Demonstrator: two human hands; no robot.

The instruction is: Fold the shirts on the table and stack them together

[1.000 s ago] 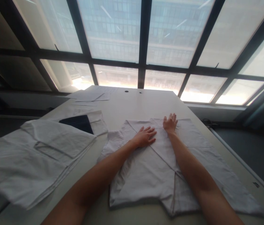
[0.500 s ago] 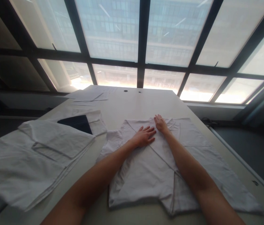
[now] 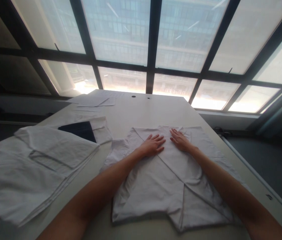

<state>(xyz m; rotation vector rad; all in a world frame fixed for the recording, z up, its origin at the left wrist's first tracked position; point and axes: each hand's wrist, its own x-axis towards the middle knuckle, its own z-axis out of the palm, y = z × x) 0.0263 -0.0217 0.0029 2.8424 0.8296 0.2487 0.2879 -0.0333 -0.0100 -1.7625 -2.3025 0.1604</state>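
A white cloth garment (image 3: 153,190), partly folded over, lies spread on the table in front of me. Its exact kind is hard to make out. My left hand (image 3: 153,145) rests flat on the upper middle of the garment, fingers spread. Just to its right, my right hand (image 3: 179,140) lies on the same garment with fingers stretched out, near the far edge. Neither hand grips anything. A fold line runs diagonally from between the hands toward the lower right, and the cloth bunches beside my right forearm.
On the left of the white table (image 3: 141,113) lies a pile of white cloth (image 3: 63,150), with a dark blue item (image 3: 79,130) on it. Paper sheets (image 3: 93,100) lie at the far left. Behind the table are large windows (image 3: 121,33).
My right hand has moved slightly right and nearer to me, and its fingers now lie flatter. The garment's right side is now folded inward beneath my right arm. My left hand has stayed put.
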